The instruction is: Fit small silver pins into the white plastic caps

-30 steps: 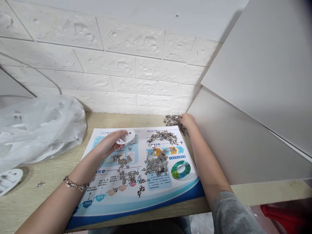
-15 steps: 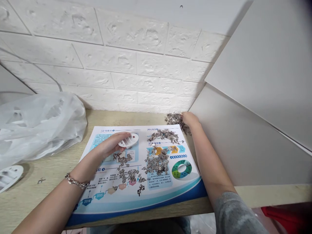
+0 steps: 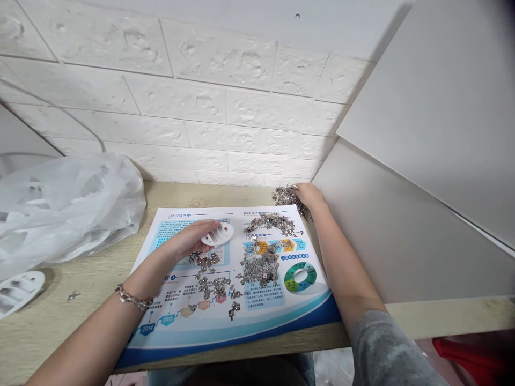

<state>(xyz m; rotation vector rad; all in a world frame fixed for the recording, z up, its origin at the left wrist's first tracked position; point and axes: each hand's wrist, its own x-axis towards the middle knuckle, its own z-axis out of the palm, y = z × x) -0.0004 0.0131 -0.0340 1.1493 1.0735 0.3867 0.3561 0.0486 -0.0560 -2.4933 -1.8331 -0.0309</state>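
Note:
My left hand [image 3: 195,238] grips a white oval plastic piece [image 3: 218,234] with slots and a reddish-brown spot near its edge, tilted above the printed sheet [image 3: 298,316]. Below that hand lie loose small silver metal parts [image 3: 215,287]. At the back right, my right hand [image 3: 309,195] is in a heap of similar metal parts [image 3: 285,196], its fingers bent and drawn together. Its fingertips are partly hidden, so I cannot see what is between them. Two more clusters, a middle pile [image 3: 261,265] and an upper pile [image 3: 273,222], rest on the sheet.
A translucent plastic bag [image 3: 72,209] with white pieces inside stands on the left of the wooden table [image 3: 80,332]. Another white slotted piece [image 3: 22,292] lies at the left edge, near a stray metal part [image 3: 73,295]. A brick-patterned wall [image 3: 201,102] and grey panel [image 3: 362,225] border the table.
My right hand has moved slightly left over the back heap. My left hand still holds the white oval piece, and the view has shifted a little.

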